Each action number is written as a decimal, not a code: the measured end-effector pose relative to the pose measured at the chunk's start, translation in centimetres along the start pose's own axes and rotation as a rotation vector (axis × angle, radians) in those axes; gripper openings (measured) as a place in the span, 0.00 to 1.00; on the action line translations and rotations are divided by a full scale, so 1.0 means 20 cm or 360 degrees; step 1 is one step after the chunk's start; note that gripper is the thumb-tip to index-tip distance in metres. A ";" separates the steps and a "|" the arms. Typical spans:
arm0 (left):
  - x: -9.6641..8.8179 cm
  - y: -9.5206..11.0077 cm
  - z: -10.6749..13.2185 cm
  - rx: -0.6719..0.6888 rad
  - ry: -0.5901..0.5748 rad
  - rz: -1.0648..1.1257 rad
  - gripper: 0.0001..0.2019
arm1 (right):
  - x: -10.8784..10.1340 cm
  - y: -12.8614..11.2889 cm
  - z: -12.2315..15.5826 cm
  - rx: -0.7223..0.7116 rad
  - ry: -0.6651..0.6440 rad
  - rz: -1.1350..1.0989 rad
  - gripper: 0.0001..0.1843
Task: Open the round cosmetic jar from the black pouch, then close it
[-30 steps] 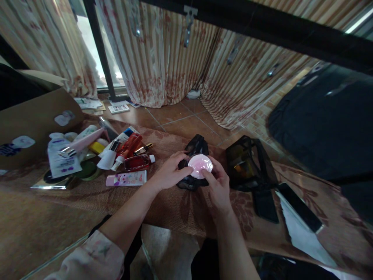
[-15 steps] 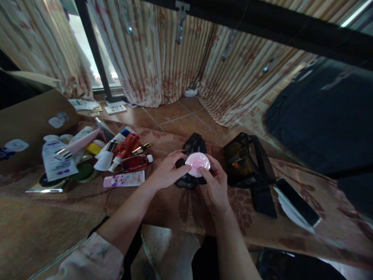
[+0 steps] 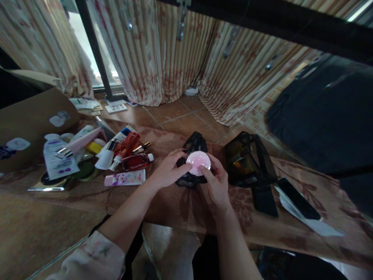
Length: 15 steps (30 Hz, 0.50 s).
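Note:
A round pink container with a shiny rim [image 3: 199, 159] is held between both hands, its flat face turned up toward me. My left hand [image 3: 169, 170] grips its left edge with the thumb on top. From the right, my right hand [image 3: 218, 184] closes around the other edge, thumb pressed on the face. Beneath the container lies a small black mesh bag [image 3: 196, 140], partly covered by it and by my fingers. Right of my hands stands a larger black mesh bag [image 3: 247, 159] with yellowish items showing inside.
At left, a pink and white tube [image 3: 125, 178], a red bottle [image 3: 136, 161] and several other cosmetics lie beside a cardboard box [image 3: 32, 120]. A phone [image 3: 300, 198] rests on white paper at right, near a black flat object [image 3: 264, 200]. A patterned cloth [image 3: 166, 212] covers the bench.
Both hands keep their hold on the pink container with almost no movement. The whole view has shifted very slightly.

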<state>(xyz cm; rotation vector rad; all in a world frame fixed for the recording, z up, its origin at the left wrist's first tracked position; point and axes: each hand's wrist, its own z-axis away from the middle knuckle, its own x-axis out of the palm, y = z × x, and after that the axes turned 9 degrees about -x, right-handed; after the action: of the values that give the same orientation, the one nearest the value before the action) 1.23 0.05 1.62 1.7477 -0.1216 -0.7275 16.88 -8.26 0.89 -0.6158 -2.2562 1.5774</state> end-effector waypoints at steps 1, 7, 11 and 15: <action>0.00 0.00 0.00 0.0005 0.0004 -0.0003 0.11 | 0.00 0.00 0.00 0.0005 -0.0002 0.0003 0.23; 0.00 -0.01 0.00 0.0016 0.0008 0.0007 0.12 | 0.00 0.00 0.00 -0.0014 -0.0018 0.0007 0.22; 0.00 0.01 0.00 -0.0001 0.0012 0.0000 0.11 | 0.00 0.00 0.00 -0.0010 -0.0020 0.0023 0.22; 0.00 0.01 0.00 0.0008 0.0010 -0.0014 0.10 | 0.00 0.00 0.00 -0.0011 -0.0023 0.0045 0.23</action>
<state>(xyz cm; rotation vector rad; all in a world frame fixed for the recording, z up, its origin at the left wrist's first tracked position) 1.22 -0.02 1.82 1.7563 -0.1116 -0.7283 16.86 -8.25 0.89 -0.6428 -2.2742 1.5932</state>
